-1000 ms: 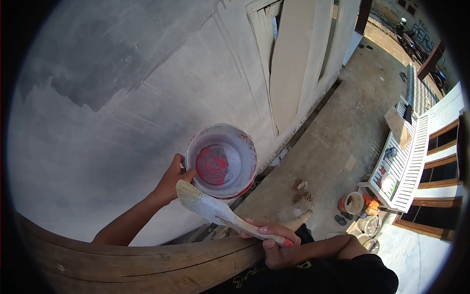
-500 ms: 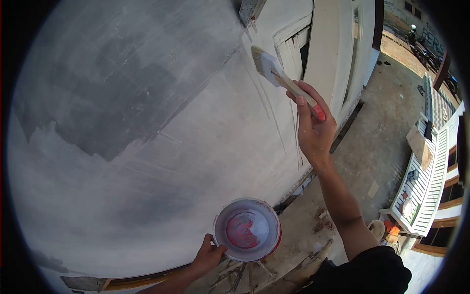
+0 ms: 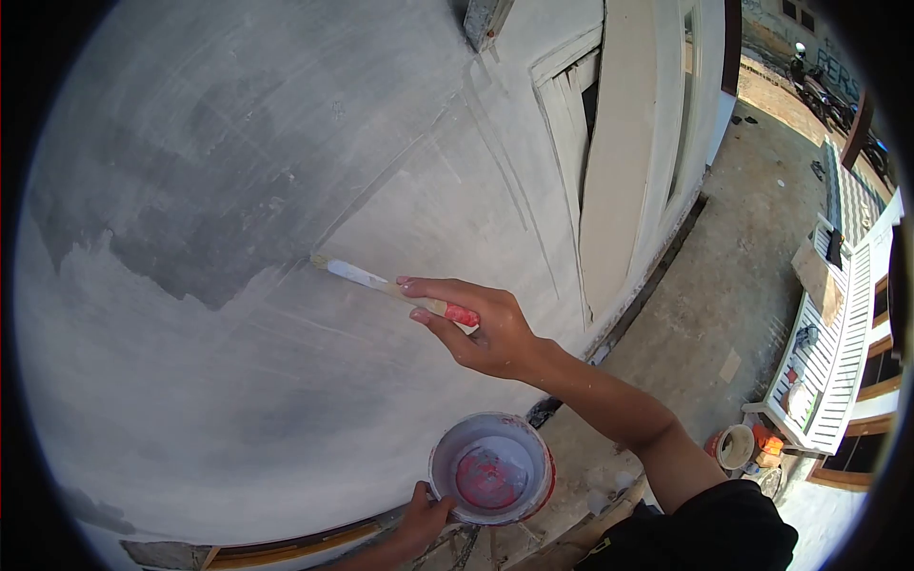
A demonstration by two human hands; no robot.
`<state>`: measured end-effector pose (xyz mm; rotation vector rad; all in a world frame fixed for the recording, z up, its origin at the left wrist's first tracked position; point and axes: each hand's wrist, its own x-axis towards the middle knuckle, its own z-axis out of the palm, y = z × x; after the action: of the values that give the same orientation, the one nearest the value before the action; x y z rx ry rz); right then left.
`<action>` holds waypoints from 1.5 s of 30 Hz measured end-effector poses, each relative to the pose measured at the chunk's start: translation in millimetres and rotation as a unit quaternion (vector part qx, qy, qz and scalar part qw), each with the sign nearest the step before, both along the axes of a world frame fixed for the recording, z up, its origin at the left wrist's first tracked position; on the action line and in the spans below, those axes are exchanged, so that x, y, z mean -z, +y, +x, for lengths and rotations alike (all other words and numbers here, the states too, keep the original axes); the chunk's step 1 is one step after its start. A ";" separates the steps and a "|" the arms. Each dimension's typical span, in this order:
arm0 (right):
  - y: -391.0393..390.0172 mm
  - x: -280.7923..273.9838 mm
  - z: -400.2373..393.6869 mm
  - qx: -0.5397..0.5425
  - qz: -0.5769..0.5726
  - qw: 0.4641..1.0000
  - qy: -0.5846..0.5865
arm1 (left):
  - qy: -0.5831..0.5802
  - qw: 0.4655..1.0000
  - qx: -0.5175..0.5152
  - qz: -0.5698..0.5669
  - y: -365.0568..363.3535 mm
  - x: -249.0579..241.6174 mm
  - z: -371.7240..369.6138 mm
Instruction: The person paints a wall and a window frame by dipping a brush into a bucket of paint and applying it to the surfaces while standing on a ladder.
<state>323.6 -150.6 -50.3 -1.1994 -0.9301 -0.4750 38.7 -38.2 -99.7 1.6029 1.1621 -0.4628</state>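
Note:
My right hand [image 3: 490, 328] is closed round the wooden handle of a paintbrush [image 3: 367, 280], which has red paint on its end. The brush is turned edge-on, its bristle tips at the wall [image 3: 381, 381], beside a darker grey patch [image 3: 205, 243]. Lower down, my left hand [image 3: 426, 517] grips the rim of a paint bucket [image 3: 447, 433]. Inside the bucket, pale paint and a red patch show at the bottom. Part of the left hand's fingers is hidden behind the bucket wall.
A pale door frame [image 3: 628, 143] stands to the right of the wall. Further right, a white slatted bench [image 3: 819, 381] holds assorted items. By its foot stand another bucket [image 3: 733, 445] and an orange object [image 3: 767, 443]. Motorbikes [image 3: 824, 100] are parked at the far back.
My right hand has swept the brush down and left along the wall, and the brush has turned from face-on to edge-on. The bucket has shifted slightly right and down with my left hand.

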 end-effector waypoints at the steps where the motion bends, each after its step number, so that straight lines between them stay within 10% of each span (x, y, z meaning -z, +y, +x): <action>1: -11.8 -4.0 12.9 -0.033 -0.033 0.997 0.060 | -0.002 1.000 -0.006 -0.002 -2.6 1.4 -0.9; 4: -41.6 -9.4 71.2 -0.057 0.007 0.976 0.209 | 0.003 1.000 -0.004 -0.010 -3.5 14.6 -8.1; 16: -63.3 -33.0 143.8 0.365 0.007 0.931 -0.013 | -0.022 0.999 -0.002 -0.032 1.1 9.2 4.3; 21: -19.1 -15.7 54.7 0.220 0.012 0.967 -0.128 | -0.032 0.999 0.001 -0.001 5.7 5.9 12.5; 30: -70.1 49.5 -18.4 -0.097 0.085 0.946 0.298 | -0.087 0.995 -0.053 0.004 6.2 -1.8 9.5; 45: -122.8 93.0 -94.2 -0.258 -0.345 0.876 0.219 | -0.049 0.993 0.084 0.071 2.7 -18.1 13.9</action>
<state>229.3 -273.4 -143.3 -1.5280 -0.9963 0.5992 52.5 -35.4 -81.6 1.8360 1.0089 -0.4129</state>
